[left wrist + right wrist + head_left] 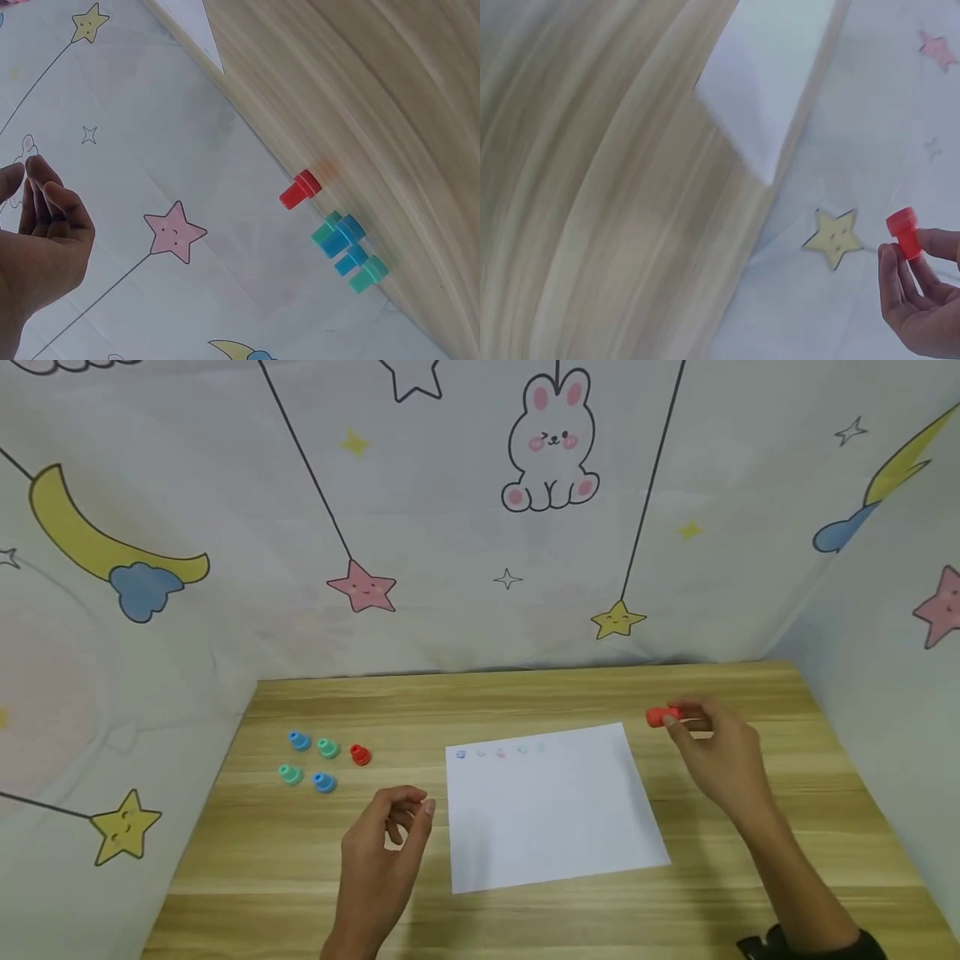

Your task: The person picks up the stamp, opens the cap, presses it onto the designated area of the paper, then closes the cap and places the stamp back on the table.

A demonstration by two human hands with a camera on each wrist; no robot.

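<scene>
In the head view my right hand (716,752) pinches a red toy stamp (660,717) between thumb and fingers, beyond the paper's right edge. The right wrist view shows the stamp's (904,231) wide end pointing away from the fingers. A white sheet of paper (555,818) lies mid-table, with several faint small stamp marks (500,752) in a row along its top edge. My left hand (384,843) hovers by the paper's left side, fingers loosely curled, holding nothing.
At the table's left stand several more stamps: a red one (360,755), blue ones (324,782) and green ones (290,774). A pale cloth (450,610) printed with stars and a rabbit covers the back and sides of the wood-grain table (420,702).
</scene>
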